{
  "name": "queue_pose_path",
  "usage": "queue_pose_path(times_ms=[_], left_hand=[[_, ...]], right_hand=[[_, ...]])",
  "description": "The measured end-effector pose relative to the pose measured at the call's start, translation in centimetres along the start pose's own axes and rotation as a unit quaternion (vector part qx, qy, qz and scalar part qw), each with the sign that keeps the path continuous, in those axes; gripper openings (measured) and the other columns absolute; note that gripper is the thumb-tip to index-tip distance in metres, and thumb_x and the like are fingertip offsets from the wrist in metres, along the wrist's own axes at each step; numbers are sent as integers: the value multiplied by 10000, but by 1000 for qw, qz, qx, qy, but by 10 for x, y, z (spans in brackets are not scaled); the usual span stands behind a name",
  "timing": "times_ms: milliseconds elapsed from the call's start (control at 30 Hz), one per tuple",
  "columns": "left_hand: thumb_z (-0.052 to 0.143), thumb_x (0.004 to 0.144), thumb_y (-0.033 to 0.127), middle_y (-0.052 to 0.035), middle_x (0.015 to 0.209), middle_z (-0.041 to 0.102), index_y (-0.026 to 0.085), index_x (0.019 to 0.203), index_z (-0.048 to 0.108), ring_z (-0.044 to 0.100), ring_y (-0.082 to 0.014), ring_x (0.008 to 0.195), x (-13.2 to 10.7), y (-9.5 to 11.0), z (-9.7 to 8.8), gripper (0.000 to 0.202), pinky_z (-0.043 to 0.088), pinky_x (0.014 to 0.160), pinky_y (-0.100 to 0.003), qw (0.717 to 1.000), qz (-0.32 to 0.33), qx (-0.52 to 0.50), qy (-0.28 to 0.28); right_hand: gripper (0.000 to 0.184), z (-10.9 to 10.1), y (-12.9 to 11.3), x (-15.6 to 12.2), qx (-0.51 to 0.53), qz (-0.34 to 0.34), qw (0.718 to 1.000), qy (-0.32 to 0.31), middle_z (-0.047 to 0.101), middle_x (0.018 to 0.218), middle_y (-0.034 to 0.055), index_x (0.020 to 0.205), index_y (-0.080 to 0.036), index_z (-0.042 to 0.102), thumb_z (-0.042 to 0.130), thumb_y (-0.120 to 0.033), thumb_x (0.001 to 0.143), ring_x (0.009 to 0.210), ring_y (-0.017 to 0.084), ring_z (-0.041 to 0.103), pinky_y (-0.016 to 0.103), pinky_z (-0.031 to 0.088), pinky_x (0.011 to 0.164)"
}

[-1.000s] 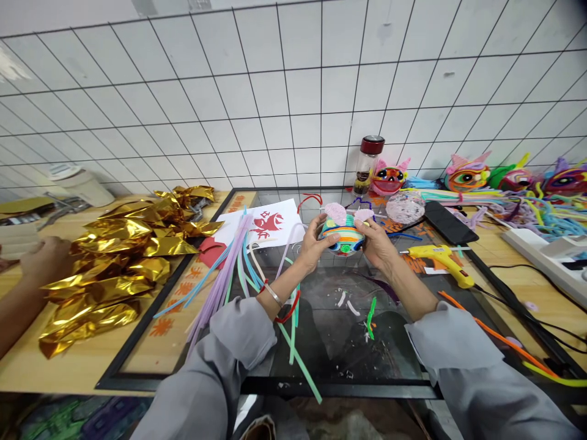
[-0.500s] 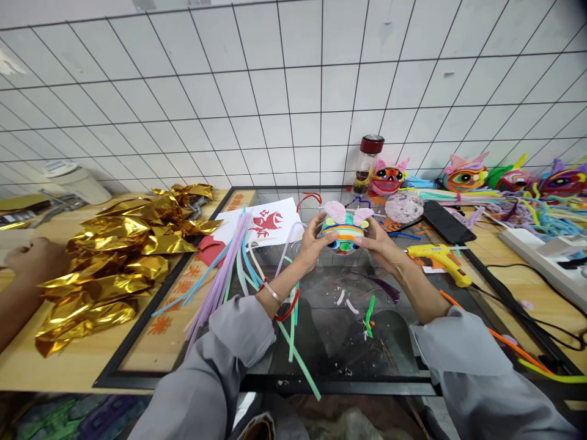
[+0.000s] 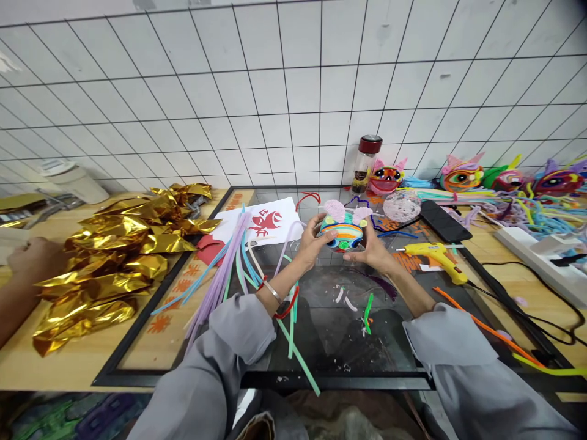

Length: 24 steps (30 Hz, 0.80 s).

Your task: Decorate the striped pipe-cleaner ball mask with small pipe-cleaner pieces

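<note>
Between my hands, above the dark glass panel (image 3: 321, 324), is a round pipe-cleaner animal head (image 3: 345, 227) with pink ears and striped bands of orange, white, blue and green. My left hand (image 3: 316, 241) grips its left side, thumb across the front. At the right side, my right hand (image 3: 372, 249) curves round it, its thumb low beside the bottom edge; the fingers behind are partly hidden. Small pipe-cleaner scraps (image 3: 368, 313) lie on the glass below. A bundle of lilac, blue and green pipe cleaners (image 3: 236, 263) lies left of my left forearm.
To the right are a yellow glue gun (image 3: 435, 256), a black phone (image 3: 444, 221), a speckled ball (image 3: 402, 207) and a white power strip (image 3: 541, 260). Finished animal heads (image 3: 462, 175) and a bottle (image 3: 367, 165) stand behind. Gold foil (image 3: 119, 256) and another person's hand (image 3: 39, 260) are left.
My right thumb has slid down and off the front of the animal head, and the right hand sits slightly lower. My left hand keeps its hold. The view has shifted slightly.
</note>
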<state>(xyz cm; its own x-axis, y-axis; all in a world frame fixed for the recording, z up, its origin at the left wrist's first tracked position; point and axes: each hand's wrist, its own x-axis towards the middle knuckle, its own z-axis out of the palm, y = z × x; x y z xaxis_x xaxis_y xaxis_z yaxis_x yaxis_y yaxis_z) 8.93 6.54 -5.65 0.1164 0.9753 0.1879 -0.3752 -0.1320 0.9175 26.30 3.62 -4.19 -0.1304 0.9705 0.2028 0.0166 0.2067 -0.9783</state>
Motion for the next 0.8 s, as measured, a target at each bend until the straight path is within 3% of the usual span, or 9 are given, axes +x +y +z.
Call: queue_pose_path(times_ms=[100,333,600,800], left_hand=[[826,580,374,-102,1265,556,193,1189,536,551,-260,1125,0,0,1,698,476,906,-355,1000,-1,-10,-2],[821,597,421,-104,1240,600,185,1148,569,551,-261,1158,-1,1,1,650,458,957,-360,1000,-20,-21,3],[672,719,599,-107,1184,651,183,1198,581,608,-271,1082,-1,3,-1,640,514,874,-387,997,-67,-35,13],[528,820,616,-104,1186,652,191,1192,603,603,-264,1080,3,-6,-5,569,501,866,-387,998,-30,37,46]], right_hand=[[1119,2,2,2,-19,-19,1000,3,464,1403,90,1398,-251,358,905,-287,422,1315,288,411,445,267,1147],[964,5,4,8,24,3,1000,-4,585,1226,58,1288,-255,450,896,-309,435,1109,252,566,403,442,1010],[789,-2,8,19,48,17,999,14,646,1130,26,1169,-255,524,886,-312,470,1039,224,605,369,464,970],[793,-4,6,23,59,19,998,19,666,1108,19,1176,-253,540,884,-310,464,1016,218,610,352,469,947]])
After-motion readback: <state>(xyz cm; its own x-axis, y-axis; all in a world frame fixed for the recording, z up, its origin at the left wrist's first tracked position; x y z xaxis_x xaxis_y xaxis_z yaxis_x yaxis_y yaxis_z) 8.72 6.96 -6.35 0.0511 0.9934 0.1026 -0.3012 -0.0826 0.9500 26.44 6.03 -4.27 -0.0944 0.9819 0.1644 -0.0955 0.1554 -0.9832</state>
